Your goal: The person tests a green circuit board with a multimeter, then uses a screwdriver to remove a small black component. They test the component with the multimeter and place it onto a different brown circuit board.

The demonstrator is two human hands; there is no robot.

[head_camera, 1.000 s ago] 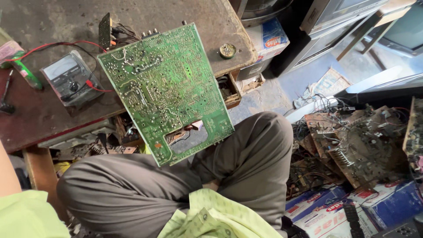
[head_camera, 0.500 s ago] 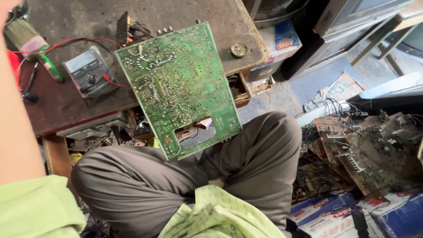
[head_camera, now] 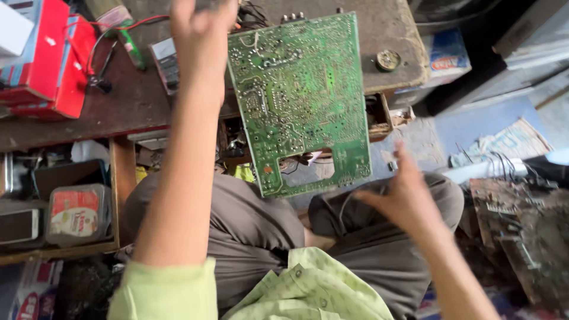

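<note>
A large green circuit board [head_camera: 301, 101] is propped at a slant, its upper edge leaned against the worn wooden bench [head_camera: 118, 106] and its lower edge down by the crossed legs, so the solder side is turned up to the view. The board is flat and rigid, speckled with small silvery solder dots and pale traces, and a rectangular notch is cut into its lower edge. The left hand [head_camera: 198, 29] is raised over the bench near the board's upper left corner; its fingers are cut off by the frame's top, so whether it is closed on anything cannot be told. The right hand [head_camera: 400, 198] is held loosely open just beside the board's lower right corner, fingers spread and blurred, with nothing gripped. A meter [head_camera: 166, 62] with red and black leads is lying on the bench behind the left arm, beside red boxes [head_camera: 50, 65]. A round tin [head_camera: 388, 59] is set near the bench's right edge.
</note>
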